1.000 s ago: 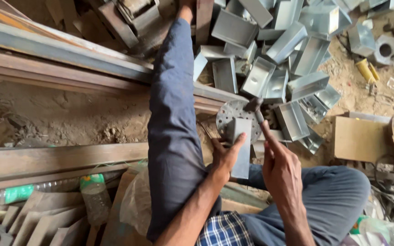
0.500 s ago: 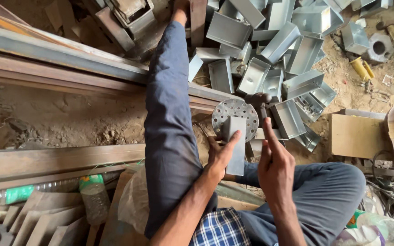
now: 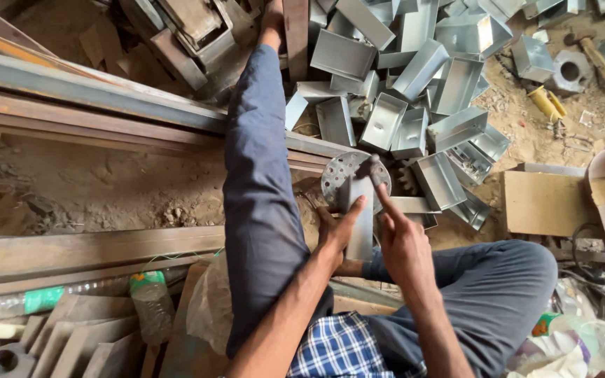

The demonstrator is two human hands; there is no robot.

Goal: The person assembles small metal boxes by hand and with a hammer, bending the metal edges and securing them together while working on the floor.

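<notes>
My left hand (image 3: 334, 234) grips an upright grey sheet-metal piece (image 3: 362, 227), thumb against its left face. The piece stands in front of a round perforated metal disc (image 3: 336, 175) on the ground between my legs. My right hand (image 3: 404, 245) is closed on a small hammer, its index finger stretched along the handle. The dark hammer head (image 3: 372, 166) sits at the top edge of the piece. My left leg (image 3: 257, 182) in blue trousers stretches forward beside the disc.
Several open sheet-metal boxes (image 3: 414, 77) are piled beyond the disc. Long rusty steel beams (image 3: 92, 105) run across the left. A plastic bottle (image 3: 152, 304) lies near my left side, and a cardboard box (image 3: 544, 203) stands on the right.
My right hand has shifted slightly left, bringing the hammer head onto the top of the metal piece. My left hand keeps its hold.
</notes>
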